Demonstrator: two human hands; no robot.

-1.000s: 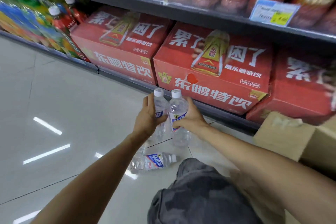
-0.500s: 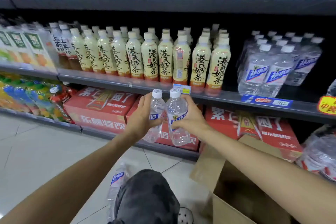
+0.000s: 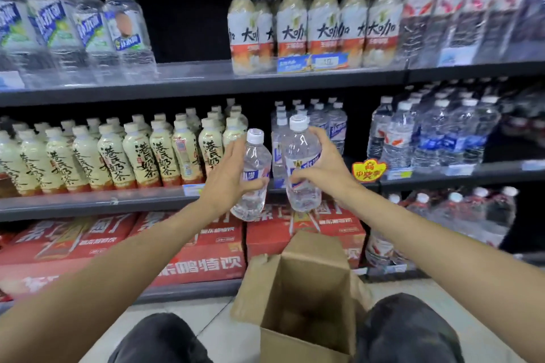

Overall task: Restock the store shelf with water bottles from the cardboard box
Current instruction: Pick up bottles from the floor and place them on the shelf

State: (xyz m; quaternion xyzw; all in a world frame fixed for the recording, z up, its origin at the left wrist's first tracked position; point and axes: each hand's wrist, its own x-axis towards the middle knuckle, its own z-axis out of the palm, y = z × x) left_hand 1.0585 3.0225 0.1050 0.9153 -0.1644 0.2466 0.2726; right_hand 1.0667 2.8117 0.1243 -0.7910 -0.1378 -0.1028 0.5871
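Observation:
My left hand [image 3: 228,178] grips a clear water bottle [image 3: 253,186] with a white cap and blue label. My right hand [image 3: 320,168] grips a second, matching water bottle [image 3: 302,156], held slightly higher. Both bottles are upright in front of the middle shelf [image 3: 88,205], just before a row of the same water bottles [image 3: 333,127] standing on it. The open cardboard box [image 3: 306,298] sits on the floor between my knees, below my hands; its inside looks dark.
Cream milk-tea bottles [image 3: 141,153] fill the middle shelf to the left. Larger water bottles [image 3: 436,132] stand to the right. Red drink cartons [image 3: 188,256] line the bottom shelf. The upper shelf [image 3: 206,79] has a bare gap between its bottle groups.
My view has swung up from the floor and bottom shelf to the shelves. Both hands have risen with their bottles, toward the water row on the middle shelf. The box now lies between my knees.

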